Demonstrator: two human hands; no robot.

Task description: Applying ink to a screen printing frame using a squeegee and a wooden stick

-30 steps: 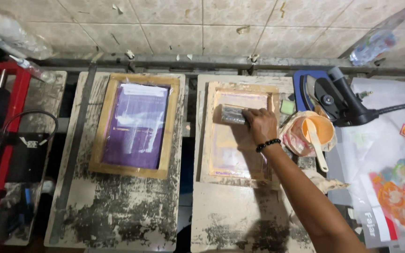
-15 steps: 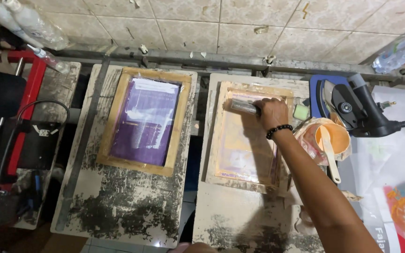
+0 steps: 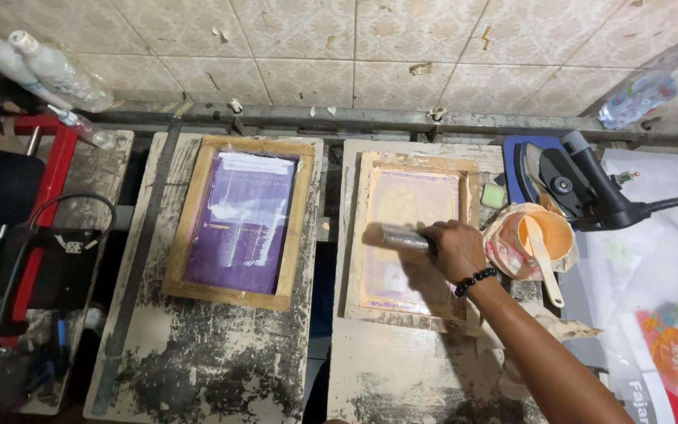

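My right hand [image 3: 458, 250], with a black bead bracelet on the wrist, grips a squeegee [image 3: 403, 239] and holds it across the middle of the mesh of a wooden screen-printing frame [image 3: 370, 235]. That frame lies on the right-hand paint-stained board [image 3: 402, 369]. On the left-hand board [image 3: 198, 353] lies a second wooden frame [image 3: 190, 228] with a purple mesh. My left hand is out of view.
An orange ink tub [image 3: 539, 235] with a pale spatula stands right of the frame, beside a small green sponge [image 3: 493, 195]. A black heat gun [image 3: 590, 188] rests on a blue pad. Printed sheets [image 3: 668, 314] lie at right. A red metal stand [image 3: 49, 180] and plastic bottles [image 3: 49, 67] are at left.
My right hand has drawn the squeegee from the far end of the right-hand frame toward me, to mid-screen. The camera view shifted slightly.
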